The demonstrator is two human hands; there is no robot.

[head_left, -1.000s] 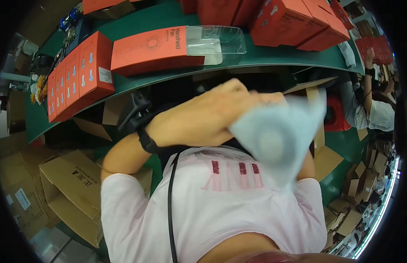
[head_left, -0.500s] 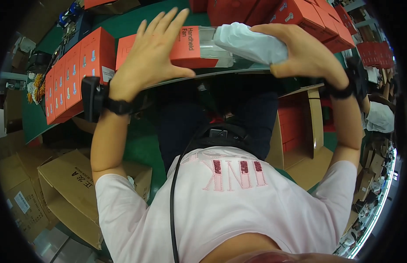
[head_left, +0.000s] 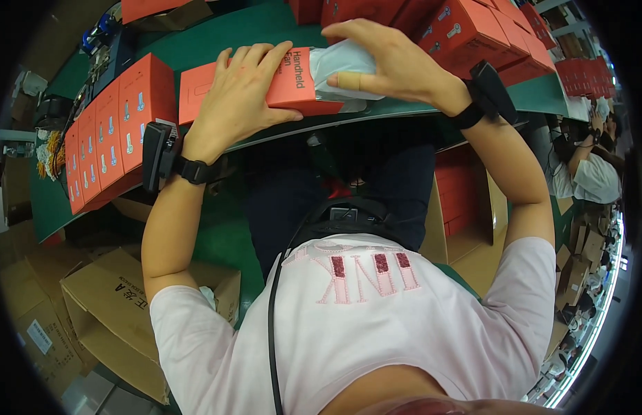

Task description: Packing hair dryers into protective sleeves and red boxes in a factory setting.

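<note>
A red box (head_left: 296, 100) with dark print lies lengthwise near the table's front edge, its right end open. My left hand (head_left: 241, 86) grips its middle, fingers across the top and thumb along the near side. A white plastic-wrapped bundle (head_left: 340, 58) sits at the open end, partly inside it. My right hand (head_left: 397, 69), with a tan band on the thumb, holds this bundle between thumb and fingers. A bit of clear plastic (head_left: 362, 104) shows under my right thumb. What the wrapping contains is hidden.
A row of red boxes (head_left: 103, 142) stands at the left on the green table (head_left: 186, 38). More red boxes (head_left: 466, 38) are stacked at the far right. Cardboard cartons (head_left: 116, 304) sit below on the left; another carton (head_left: 476, 256) at right holds red boxes.
My right hand has moved left, bringing the wrapped bundle into the box's open end. My left hand's fingers have come down from a raised spread onto the box.
</note>
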